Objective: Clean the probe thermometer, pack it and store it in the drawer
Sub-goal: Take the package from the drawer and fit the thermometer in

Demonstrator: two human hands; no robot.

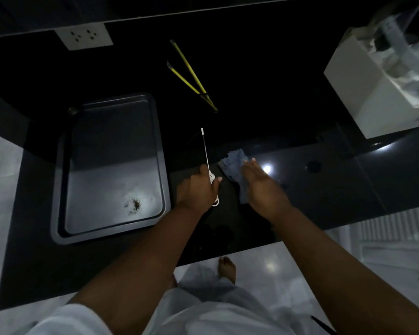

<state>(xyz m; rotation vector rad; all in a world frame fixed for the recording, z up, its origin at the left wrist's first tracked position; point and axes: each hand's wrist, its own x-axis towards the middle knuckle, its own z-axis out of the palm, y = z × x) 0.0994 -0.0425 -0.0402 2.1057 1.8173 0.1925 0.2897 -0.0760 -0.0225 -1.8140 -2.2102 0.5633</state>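
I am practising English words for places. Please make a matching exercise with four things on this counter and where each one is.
1. probe thermometer
2. blue cloth
3. tray
4. tongs

a. under the right hand
b. far side of the counter
c. in the left hand
d. left of both hands

Pairs: 1-c, 2-a, 3-d, 4-b

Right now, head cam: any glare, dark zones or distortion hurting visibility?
Head view: dim overall, far counter nearly black; bright glare spot beside the right hand; white thermometer in the left hand stays clear; wide-angle bending at edges, box soft.
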